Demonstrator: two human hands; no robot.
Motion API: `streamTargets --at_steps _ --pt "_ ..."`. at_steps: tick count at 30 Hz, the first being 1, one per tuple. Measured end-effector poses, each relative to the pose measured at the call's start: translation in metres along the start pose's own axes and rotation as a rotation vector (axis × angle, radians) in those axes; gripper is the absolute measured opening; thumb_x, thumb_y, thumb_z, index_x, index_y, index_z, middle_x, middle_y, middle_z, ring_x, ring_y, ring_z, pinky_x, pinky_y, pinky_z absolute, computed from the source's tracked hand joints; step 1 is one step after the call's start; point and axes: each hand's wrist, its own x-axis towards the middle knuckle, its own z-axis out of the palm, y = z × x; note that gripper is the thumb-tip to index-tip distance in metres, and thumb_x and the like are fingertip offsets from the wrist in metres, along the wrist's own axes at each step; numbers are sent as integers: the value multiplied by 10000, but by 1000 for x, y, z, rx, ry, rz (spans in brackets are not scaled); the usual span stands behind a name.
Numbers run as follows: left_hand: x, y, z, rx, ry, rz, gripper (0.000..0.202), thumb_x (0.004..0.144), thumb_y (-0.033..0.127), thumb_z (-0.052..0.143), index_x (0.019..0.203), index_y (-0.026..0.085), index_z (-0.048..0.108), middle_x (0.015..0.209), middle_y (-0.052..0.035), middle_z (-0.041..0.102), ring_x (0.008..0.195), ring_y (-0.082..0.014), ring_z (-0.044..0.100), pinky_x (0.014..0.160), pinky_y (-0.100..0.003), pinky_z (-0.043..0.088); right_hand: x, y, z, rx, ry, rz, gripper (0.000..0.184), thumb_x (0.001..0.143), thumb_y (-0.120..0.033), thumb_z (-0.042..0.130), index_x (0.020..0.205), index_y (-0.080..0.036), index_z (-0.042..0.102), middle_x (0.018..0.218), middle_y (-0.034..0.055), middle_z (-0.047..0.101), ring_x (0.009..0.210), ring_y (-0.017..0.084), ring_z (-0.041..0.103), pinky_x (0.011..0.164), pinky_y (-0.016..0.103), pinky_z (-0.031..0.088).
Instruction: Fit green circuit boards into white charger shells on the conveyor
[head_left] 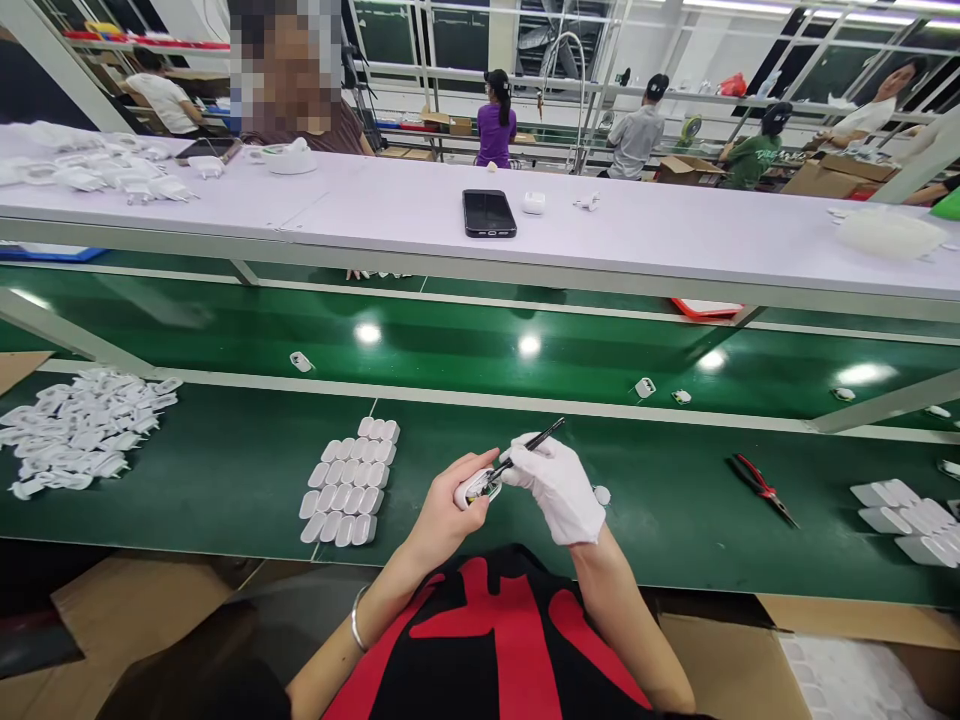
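Observation:
My bare left hand (pixel 448 508) is closed around a small white charger shell (pixel 477 489), open side up, with coloured parts showing inside. My right hand (pixel 559 487), in a white glove, pinches a thin black tool (pixel 534 443) whose tip reaches into the shell. Both hands hover just above the green work surface (pixel 660 520) near its front edge. A neat block of white charger shells (pixel 349 483) lies in rows to the left of my left hand. One small white piece (pixel 601 494) lies right beside the glove.
A loose heap of white shells (pixel 79 430) lies far left; more white shells (pixel 911 518) far right. Red-handled pliers (pixel 761 487) lie to the right. A raised white shelf (pixel 675 235) carries a black phone (pixel 488 212). Cardboard boxes (pixel 731 665) stand below. Other people work beyond.

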Motion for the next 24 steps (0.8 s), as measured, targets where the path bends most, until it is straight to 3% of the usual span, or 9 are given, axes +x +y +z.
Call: streamTargets --at_steps 6,11,18,24 --pt "0 4 0 29 3 35 500 713 206 532 1207 196 614 907 -38 567 747 -150 485 646 -249 393 -1 1 3 -46 -4 -20 361 537 -333 853 746 -136 636 695 14 649 588 135 627 588 257 534" --pt "-1 2 2 0 -6 14 505 708 236 535 1203 182 621 941 -57 583 802 -174 511 661 -256 401 4 -2 -1 -73 23 -18 346 513 -329 853 675 -124 626 628 -2 613 544 119 601 556 234 509" --pt "-2 0 4 -33 -17 0 490 711 211 533 1191 191 629 931 -57 580 772 -163 506 631 -244 394 -7 -3 3 -89 30 -39 349 549 -354 837 728 -138 630 667 6 632 557 128 615 574 247 524" --pt "-2 -6 4 -63 -43 -13 467 739 255 549 1195 190 624 930 -51 564 755 -155 489 656 -251 395 -5 -1 5 -142 120 -68 376 492 -340 849 719 -144 622 632 6 637 531 153 622 573 285 537"
